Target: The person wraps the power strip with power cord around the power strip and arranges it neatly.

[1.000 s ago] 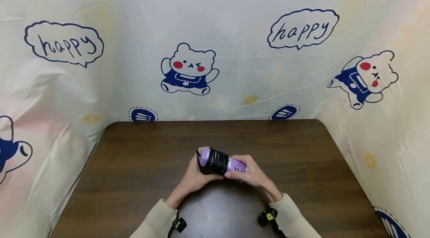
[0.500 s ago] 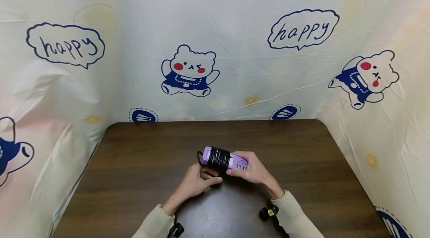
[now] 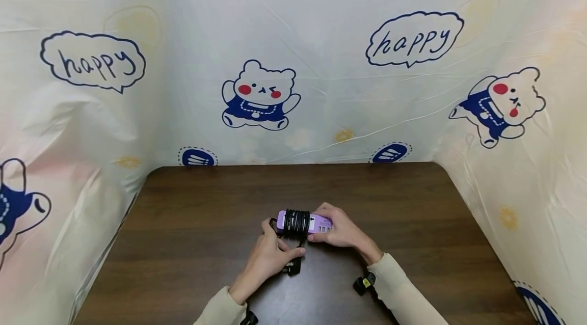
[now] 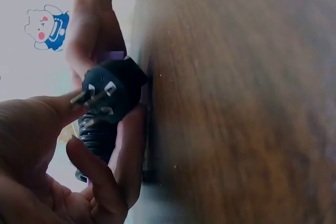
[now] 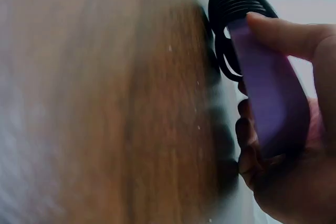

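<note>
A purple power strip (image 3: 319, 223) is held low over the table, a black cord (image 3: 297, 221) wound in tight coils round its left half. My right hand (image 3: 343, 229) grips the strip's right end, thumb along the near side; in the right wrist view its fingers (image 5: 247, 129) curl round the purple body. My left hand (image 3: 265, 256) is at the strip's left end and pinches the cord's black plug (image 4: 116, 90) between thumb and fingers. The plug's metal prongs point toward the left wrist camera. In the head view the plug (image 3: 292, 267) shows below the left thumb.
A dark brown wooden table (image 3: 220, 192) lies under both hands. Behind and along the sides hangs a pale curtain (image 3: 321, 19) printed with bears and the word happy. Small black wrist cameras (image 3: 364, 283) sit at the cream sleeves.
The left hand let go of the strip's left end, dropped below it and now holds the plug, which has come into view. The strip, still in the right hand, has turned nearly level.
</note>
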Demonstrator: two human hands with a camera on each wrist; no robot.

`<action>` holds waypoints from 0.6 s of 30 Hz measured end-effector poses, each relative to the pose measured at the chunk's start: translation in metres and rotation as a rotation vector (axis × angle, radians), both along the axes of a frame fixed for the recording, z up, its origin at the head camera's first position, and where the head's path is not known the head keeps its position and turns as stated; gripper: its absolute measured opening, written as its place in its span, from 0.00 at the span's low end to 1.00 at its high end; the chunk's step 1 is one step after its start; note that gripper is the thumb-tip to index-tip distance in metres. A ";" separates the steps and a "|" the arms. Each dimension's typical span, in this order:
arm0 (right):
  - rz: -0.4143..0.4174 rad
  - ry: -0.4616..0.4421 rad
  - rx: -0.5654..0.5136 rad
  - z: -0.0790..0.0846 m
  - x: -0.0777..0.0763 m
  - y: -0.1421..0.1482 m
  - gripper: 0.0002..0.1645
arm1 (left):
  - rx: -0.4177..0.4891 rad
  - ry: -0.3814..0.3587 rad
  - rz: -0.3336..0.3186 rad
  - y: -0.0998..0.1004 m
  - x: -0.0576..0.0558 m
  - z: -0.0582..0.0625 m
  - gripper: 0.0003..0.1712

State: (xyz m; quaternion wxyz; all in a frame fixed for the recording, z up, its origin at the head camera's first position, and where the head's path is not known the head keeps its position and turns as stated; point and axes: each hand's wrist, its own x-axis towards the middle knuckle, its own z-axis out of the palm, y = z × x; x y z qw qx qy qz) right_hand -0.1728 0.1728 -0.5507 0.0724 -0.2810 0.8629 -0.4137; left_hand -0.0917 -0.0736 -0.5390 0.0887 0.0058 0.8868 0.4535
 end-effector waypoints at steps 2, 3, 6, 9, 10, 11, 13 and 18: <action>-0.008 0.000 0.014 -0.001 0.000 0.000 0.29 | -0.010 -0.003 0.000 0.001 0.000 0.002 0.72; -0.010 0.008 0.025 -0.001 0.001 0.000 0.30 | -0.013 -0.002 -0.003 0.001 0.000 0.003 0.72; -0.011 0.046 0.067 0.001 0.002 -0.001 0.34 | -0.075 -0.014 0.004 0.000 -0.002 0.006 0.73; -0.015 0.092 0.113 0.002 0.004 -0.001 0.40 | -0.162 -0.037 0.012 -0.001 -0.003 0.010 0.73; -0.019 0.099 0.127 0.002 0.005 -0.001 0.42 | -0.195 -0.048 0.014 -0.002 -0.003 0.012 0.73; -0.021 0.103 0.138 0.003 0.006 -0.001 0.44 | -0.216 -0.059 0.013 -0.003 -0.003 0.013 0.73; -0.024 0.104 0.154 0.004 0.007 -0.001 0.46 | -0.246 -0.071 0.010 -0.004 -0.003 0.014 0.72; -0.021 0.096 0.164 0.008 0.011 0.000 0.50 | -0.287 -0.064 0.006 -0.012 -0.001 0.017 0.65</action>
